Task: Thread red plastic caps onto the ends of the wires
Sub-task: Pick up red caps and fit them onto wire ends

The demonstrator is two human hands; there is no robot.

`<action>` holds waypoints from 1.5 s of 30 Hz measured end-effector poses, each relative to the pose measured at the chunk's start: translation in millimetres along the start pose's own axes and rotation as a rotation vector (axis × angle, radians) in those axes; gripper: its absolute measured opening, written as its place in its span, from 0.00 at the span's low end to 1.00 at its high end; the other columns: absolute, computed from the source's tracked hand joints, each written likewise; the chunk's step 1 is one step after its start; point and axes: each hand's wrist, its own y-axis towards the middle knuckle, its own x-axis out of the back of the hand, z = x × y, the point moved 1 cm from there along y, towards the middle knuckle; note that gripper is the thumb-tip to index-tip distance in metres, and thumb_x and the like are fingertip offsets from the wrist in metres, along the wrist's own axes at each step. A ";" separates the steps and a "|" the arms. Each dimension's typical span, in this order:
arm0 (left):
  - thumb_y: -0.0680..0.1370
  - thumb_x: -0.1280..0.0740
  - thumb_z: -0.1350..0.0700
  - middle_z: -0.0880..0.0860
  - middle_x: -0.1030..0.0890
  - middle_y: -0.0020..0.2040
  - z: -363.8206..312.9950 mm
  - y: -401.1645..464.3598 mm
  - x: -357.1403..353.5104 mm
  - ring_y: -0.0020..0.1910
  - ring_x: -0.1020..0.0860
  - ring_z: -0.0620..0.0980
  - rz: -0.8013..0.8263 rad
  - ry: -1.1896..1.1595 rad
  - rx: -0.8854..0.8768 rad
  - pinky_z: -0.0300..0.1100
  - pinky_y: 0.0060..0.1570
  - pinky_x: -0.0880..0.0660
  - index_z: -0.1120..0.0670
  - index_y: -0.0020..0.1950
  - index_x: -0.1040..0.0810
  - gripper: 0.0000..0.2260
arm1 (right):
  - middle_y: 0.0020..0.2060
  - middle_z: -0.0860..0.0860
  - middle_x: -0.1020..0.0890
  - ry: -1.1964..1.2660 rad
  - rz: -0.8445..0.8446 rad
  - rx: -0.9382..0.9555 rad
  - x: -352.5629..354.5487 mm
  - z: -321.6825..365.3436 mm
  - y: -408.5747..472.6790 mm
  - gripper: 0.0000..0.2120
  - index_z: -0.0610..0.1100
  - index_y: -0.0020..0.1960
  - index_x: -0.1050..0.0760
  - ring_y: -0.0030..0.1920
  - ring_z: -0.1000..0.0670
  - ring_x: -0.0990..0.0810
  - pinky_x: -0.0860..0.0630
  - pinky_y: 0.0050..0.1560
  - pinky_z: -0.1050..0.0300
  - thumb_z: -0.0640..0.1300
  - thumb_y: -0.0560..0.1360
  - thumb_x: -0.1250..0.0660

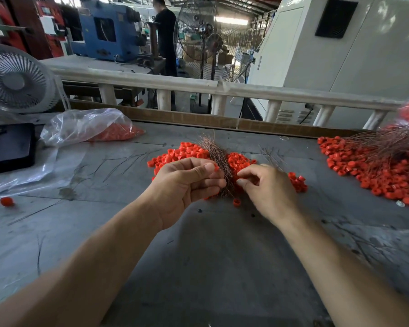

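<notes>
Left hand (187,182): pinches red cap (216,168) at fingertips, frame centre.
Right hand (267,185): fingers curled at wire bundle (216,154); grip unclear.
Loose caps (191,152): heaped behind hands.
Technique: isolate one wire; steady the cap's opening toward it.

A small white fan (17,81) stands at the grey desk (222,267) left edge, beside a black case (8,147). Beyond the railing (281,95): a pedestal fan (198,41), a blue machine (109,29), a person (167,36).

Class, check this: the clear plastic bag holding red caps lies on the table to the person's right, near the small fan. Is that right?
Not quite. In the head view the clear plastic bag of red caps lies to the person's left, near the small fan.
</notes>
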 end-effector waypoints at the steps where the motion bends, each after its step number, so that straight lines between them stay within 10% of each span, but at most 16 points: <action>1: 0.74 0.29 0.61 0.60 0.15 0.45 0.4 0.2 0.1 0.44 0.14 0.55 -0.002 0.007 0.002 0.42 0.44 0.16 0.62 0.54 0.21 0.10 | 0.45 0.54 0.16 -0.006 -0.003 -0.011 -0.2 0.8 0.3 0.04 0.51 0.50 0.15 0.44 0.51 0.20 0.22 0.50 0.52 0.46 0.75 0.24; 33: 0.72 0.27 0.58 0.61 0.15 0.47 2.9 1.5 0.7 0.43 0.14 0.55 -0.032 0.057 -0.009 0.41 0.40 0.17 0.61 0.52 0.21 0.12 | 0.51 0.54 0.20 -0.144 0.042 0.053 2.6 12.9 0.6 0.07 0.49 0.57 0.18 0.49 0.48 0.21 0.24 0.50 0.52 0.45 0.79 0.30; 45: 0.71 0.27 0.59 0.63 0.15 0.48 2.3 2.7 0.6 0.44 0.14 0.55 -0.029 0.061 -0.018 0.42 0.41 0.17 0.62 0.53 0.20 0.13 | 0.36 0.59 0.18 0.051 -0.104 -0.010 6.7 11.6 1.6 0.03 0.50 0.46 0.18 0.39 0.58 0.21 0.25 0.42 0.59 0.44 0.78 0.27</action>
